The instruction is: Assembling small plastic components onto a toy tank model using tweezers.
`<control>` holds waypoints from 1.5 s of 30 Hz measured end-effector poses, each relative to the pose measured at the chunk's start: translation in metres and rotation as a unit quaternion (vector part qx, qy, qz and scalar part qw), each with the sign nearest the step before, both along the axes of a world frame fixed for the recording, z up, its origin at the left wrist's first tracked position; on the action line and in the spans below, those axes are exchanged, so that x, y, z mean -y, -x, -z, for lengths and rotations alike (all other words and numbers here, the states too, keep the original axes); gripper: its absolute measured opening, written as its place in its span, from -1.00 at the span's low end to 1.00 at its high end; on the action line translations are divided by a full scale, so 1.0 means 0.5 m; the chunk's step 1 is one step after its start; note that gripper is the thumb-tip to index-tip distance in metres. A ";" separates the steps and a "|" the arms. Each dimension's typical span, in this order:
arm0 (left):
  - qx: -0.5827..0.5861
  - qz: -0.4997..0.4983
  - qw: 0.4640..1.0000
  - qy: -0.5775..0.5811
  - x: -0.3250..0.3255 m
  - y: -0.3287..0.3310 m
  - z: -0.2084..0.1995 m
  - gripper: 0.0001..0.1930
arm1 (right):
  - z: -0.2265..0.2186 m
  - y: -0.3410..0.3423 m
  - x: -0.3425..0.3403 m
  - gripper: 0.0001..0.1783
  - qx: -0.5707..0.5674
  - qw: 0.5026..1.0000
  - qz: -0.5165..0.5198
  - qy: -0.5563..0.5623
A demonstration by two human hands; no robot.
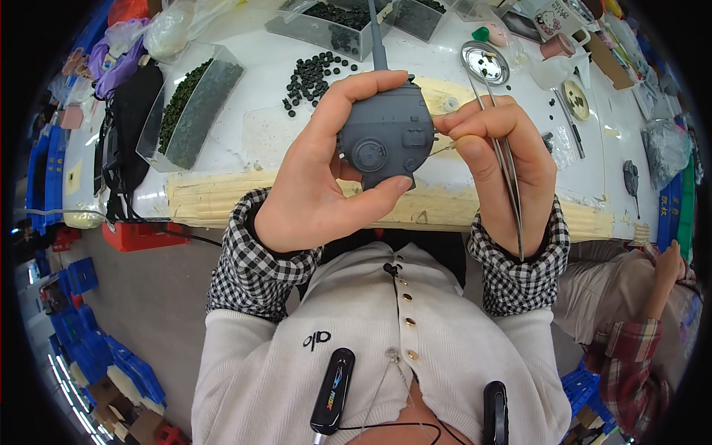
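Note:
A grey model tank turret (389,122) with a long barrel (377,41) pointing away from me is held above the table's near edge. My left hand (311,174) is closed round its left side, fingers along the far edge and thumb at the near end. In my right hand (504,144), metal tweezers (509,182) lie across the palm, their tips pointing away from me. The thumb and forefinger of that hand pinch a small, thin piece (443,149) close to the turret's right edge. Whether that piece touches the turret I cannot tell.
Small black wheels (308,80) lie scattered beyond my left hand. Clear trays (194,111) hold dark green parts. A round metal dish (485,62) and a second dish (575,100) stand to the right. Another person (630,326) sits at far right.

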State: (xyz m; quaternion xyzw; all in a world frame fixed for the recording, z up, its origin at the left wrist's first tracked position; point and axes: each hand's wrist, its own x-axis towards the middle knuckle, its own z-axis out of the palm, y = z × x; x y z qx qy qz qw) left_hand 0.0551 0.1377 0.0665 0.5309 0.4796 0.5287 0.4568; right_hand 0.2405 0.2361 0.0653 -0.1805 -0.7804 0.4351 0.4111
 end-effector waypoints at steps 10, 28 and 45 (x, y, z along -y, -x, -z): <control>-0.003 -0.004 1.000 -0.016 -0.002 0.003 0.007 -0.18 | -0.003 0.000 0.004 -0.93 -0.023 0.999 -0.005 0.049; 0.169 -0.008 0.985 0.006 -0.009 0.087 -0.014 -0.04 | 0.055 0.000 -0.082 -0.85 0.157 0.934 0.213 -0.242; 0.377 0.294 0.876 0.069 -0.053 0.101 0.006 -0.09 | -0.071 0.021 0.017 -0.52 0.068 0.915 0.070 -0.392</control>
